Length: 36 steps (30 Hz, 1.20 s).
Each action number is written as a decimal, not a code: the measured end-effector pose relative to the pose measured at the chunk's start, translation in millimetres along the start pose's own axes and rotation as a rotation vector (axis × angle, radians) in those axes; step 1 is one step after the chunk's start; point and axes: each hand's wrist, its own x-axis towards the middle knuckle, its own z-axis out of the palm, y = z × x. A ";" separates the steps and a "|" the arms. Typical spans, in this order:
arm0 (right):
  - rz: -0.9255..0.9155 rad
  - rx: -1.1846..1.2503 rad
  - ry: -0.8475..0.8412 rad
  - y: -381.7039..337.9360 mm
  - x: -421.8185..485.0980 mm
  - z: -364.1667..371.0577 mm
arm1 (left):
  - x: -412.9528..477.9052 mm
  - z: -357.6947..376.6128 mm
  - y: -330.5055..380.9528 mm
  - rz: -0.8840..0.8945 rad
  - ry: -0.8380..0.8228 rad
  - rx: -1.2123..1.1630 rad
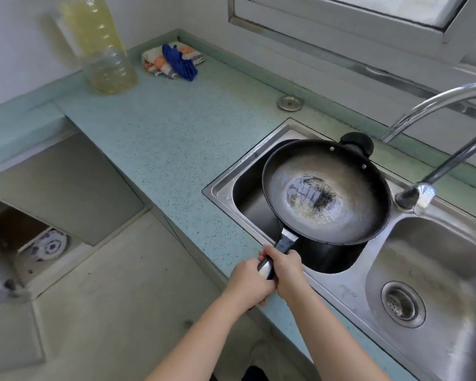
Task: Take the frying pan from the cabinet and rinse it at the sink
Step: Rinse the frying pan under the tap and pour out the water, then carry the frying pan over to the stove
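A black frying pan (349,204) with a worn, shiny patch in its middle hangs tilted over the left basin of the steel sink (223,188). Its long handle points toward me. My left hand (249,281) and my right hand (286,270) are both closed around that handle, left hand nearer the end. The curved chrome tap (434,105) arches above and to the right of the pan; no water shows. The cabinet (66,188) under the counter at left stands with its door open.
A second black pot sits in the left basin under the pan, its knob (357,143) showing behind. The right basin has a drain strainer (403,303). On the blue-green counter stand a large oil bottle (105,50), a folded cloth (173,60) and a metal sink plug (290,102). A patterned plate (48,246) lies inside the cabinet.
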 end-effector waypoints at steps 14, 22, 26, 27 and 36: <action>-0.068 0.078 -0.110 7.0 -26.1 -0.9 | -33.0 4.8 -6.9 0.034 0.107 -0.004; -0.141 -0.112 -0.201 11.2 -40.5 25.0 | -56.3 -10.6 -22.2 0.016 0.207 -0.206; -0.171 -0.181 -0.253 10.9 -51.5 49.9 | -66.7 -26.2 -27.8 0.019 0.298 -0.256; -0.182 -0.194 -0.263 11.7 -53.8 55.3 | -68.8 -29.8 -29.5 0.010 0.320 -0.255; -0.194 -0.428 -0.415 46.4 -95.8 133.6 | -114.2 -82.9 -75.9 -0.113 0.520 -0.410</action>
